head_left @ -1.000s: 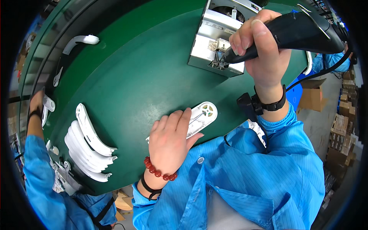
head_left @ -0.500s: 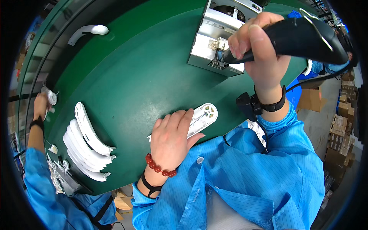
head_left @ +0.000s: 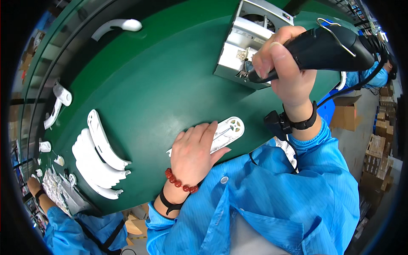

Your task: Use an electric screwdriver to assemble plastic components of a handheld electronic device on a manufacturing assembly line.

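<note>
Moved since the earlier frame: co-worker's hand [head_left: 34, 185], down to a bag of small parts [head_left: 56, 189], far left of the white casing; curved white part [head_left: 127, 24], farther right, well beyond the casing's left end.

White casing [head_left: 233, 132], one: long, open side up, on the tabletop [head_left: 161, 91] before the person; landmark for all places below.

Left hand [head_left: 192, 144]: palm down over the casing's left part, hiding it; fingers together, thumb apart; firmness of grip cannot be told.

Right hand [head_left: 289, 63]: beyond and right of the casing, closed round a black power driver [head_left: 329, 49]; both partly block sight of the metal box [head_left: 236, 44] beyond the casing, the driver's tip at its front.

Curved white shells [head_left: 95, 163], several, nested: left of the casing.

Black cable [head_left: 355, 87]: right of the casing.
</note>
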{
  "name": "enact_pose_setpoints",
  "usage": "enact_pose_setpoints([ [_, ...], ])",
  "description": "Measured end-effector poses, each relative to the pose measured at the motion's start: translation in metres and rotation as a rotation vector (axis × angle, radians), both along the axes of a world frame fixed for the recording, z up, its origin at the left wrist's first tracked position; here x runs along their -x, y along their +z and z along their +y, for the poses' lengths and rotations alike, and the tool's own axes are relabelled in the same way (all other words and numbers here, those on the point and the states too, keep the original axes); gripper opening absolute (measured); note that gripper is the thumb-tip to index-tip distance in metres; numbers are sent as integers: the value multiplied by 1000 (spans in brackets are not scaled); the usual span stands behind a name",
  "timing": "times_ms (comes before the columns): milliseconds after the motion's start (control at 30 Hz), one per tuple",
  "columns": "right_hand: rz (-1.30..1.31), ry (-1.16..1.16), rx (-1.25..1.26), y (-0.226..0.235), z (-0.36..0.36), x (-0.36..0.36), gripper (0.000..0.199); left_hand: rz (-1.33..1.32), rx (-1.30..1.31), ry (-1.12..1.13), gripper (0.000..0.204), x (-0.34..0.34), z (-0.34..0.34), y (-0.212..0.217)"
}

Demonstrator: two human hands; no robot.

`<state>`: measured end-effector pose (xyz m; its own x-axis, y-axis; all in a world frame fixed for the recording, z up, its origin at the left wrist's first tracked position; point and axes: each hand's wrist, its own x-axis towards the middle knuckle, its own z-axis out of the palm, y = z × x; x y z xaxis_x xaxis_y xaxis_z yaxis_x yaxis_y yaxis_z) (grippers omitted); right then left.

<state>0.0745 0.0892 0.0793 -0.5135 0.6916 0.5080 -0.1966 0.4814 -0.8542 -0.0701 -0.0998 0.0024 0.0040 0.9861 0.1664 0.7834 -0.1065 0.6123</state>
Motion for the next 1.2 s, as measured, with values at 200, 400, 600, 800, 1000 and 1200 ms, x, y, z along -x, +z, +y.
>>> enact_pose_setpoints([
  [200, 351, 191, 459, 5, -41, 11, 21, 94, 14, 86, 71, -8, 0, 1],
  [400, 209, 242, 482, -11, -65, 12, 18, 127, -51, 88, 67, -8, 0, -3],
  [600, 166, 197, 440, -20, -71, 12, 14, 119, -24, 79, 65, -9, -1, 0],
  [800, 37, 188, 456, -21, -68, 10, 13, 112, -26, 87, 64, -10, 3, 2],
  [1000, -70, 339, 390, -23, -65, 12, 30, 121, 13, 74, 61, -6, 2, 6],
  [1200, -247, 406, 245, -22, -78, 14, 13, 88, -31, 89, 48, -4, -5, 0],
])
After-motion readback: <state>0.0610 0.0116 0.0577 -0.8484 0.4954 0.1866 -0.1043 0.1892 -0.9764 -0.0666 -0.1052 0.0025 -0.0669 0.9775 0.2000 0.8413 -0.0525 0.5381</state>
